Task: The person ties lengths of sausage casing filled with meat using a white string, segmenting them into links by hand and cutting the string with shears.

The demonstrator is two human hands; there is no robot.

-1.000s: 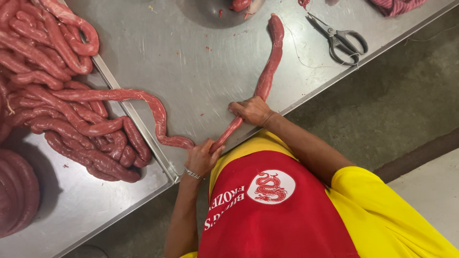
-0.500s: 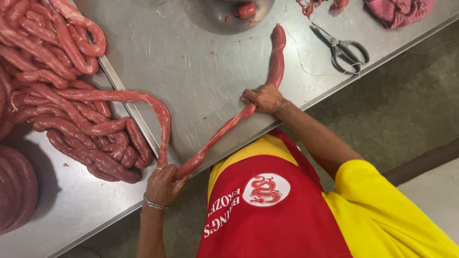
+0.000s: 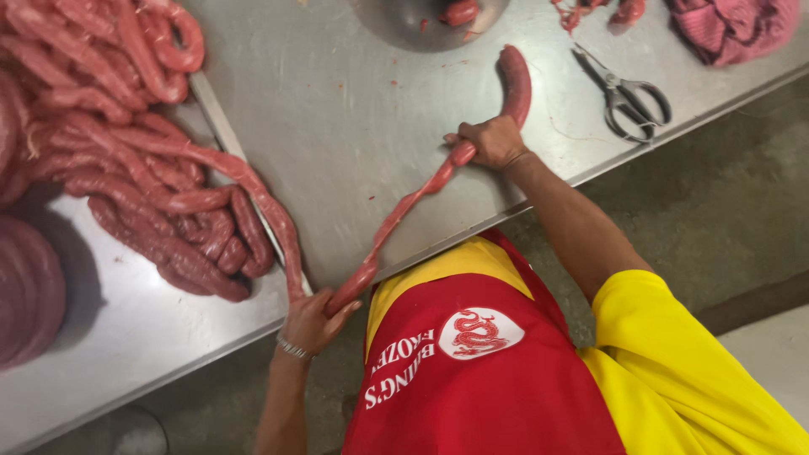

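Steel table [image 3: 337, 126], scuffed, flecked with red scraps. Lying on it: heap of linked sausages [image 3: 126, 168] at left over a raised metal strip [image 3: 217, 114]; coiled sausage [image 3: 29, 286] at far left edge; metal bowl [image 3: 404, 21] at top; scissors [image 3: 628, 93]; crumpled pink cloth [image 3: 733, 25] at top right corner.

The person wears a yellow short-sleeved shirt, a red apron with white lettering, and a silver bracelet [image 3: 293, 347].
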